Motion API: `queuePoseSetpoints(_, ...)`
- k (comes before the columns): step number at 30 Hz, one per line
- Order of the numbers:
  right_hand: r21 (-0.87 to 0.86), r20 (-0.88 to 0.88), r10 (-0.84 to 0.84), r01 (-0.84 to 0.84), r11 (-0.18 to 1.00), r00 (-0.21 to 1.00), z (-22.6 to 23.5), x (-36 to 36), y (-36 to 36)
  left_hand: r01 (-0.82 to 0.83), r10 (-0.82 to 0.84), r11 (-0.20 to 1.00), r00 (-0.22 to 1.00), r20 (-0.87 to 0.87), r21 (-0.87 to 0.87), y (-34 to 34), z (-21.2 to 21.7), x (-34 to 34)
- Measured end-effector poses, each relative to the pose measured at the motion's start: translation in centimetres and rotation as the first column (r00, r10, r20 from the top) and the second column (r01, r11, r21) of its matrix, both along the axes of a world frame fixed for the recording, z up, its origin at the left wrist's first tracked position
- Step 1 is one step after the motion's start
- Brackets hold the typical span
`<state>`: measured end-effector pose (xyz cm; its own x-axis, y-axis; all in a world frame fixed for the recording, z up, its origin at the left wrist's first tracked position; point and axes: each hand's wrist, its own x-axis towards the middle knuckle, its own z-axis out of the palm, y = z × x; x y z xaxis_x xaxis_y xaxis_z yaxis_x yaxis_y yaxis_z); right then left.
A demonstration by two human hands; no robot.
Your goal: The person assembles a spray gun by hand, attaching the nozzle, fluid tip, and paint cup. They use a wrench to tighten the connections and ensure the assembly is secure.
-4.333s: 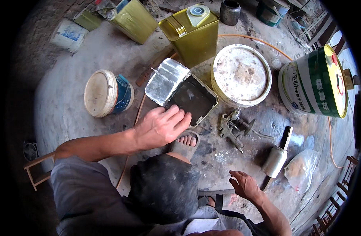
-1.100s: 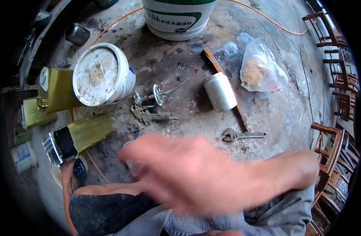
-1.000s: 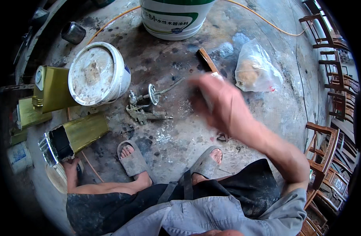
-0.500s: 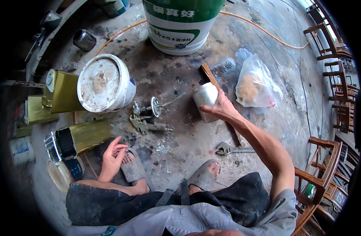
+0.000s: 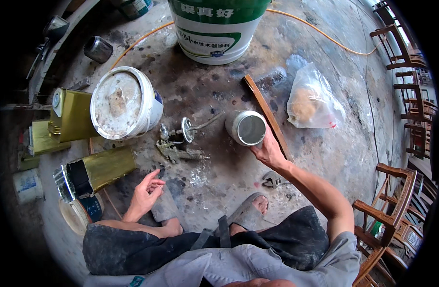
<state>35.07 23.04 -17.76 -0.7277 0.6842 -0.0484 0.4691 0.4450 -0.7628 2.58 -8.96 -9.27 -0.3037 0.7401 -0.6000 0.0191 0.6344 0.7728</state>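
Note:
My right hand grips a silver metal cup, the kind that fits a spray gun, around its side. Its open mouth faces up toward me, and the inside looks grey. My left hand hangs above my left foot with loosely bent fingers and nothing in it. Between the hands, a spray gun lies on the floor with its round lid and a suction tube. A wooden strip lies just beyond the cup. Partly hidden below my right forearm is an adjustable wrench.
A lidded white bucket and gold tins stand or lie at left. A large green-and-white bucket stands ahead. Right are a clear plastic bag and wooden chairs. An orange hose crosses the far floor.
My right hand has turned the cup over, from its rounded bottom showing to its mouth facing me, and brought it slightly left. The left hand has shifted slightly, still empty.

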Motion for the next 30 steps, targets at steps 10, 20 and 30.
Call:
queuePoseSetpoints(10, 0.086, 0.592, -0.128, 0.096, 0.992, 0.796, -1.4, 9.4, 1.9, 0.212, -0.212, 0.977, 0.977, -0.001, 0.017, 2.8, -0.2, 1.3)
queuePoseSetpoints(20, 0.298, 0.431, -0.066, -0.073, 0.952, 0.9, 11.3, 10.6, 6.9, 0.28, -0.277, 0.959, 0.959, -0.061, 0.042, 3.7, 1.0, 2.1)
queuePoseSetpoints(30, -0.807, 0.066, -0.024, 0.068, 0.586, 0.998, 18.7, 0.0, 2.8, -0.089, -0.173, 0.856, 0.879, 0.445, 0.509, 10.1, 3.2, 0.8)
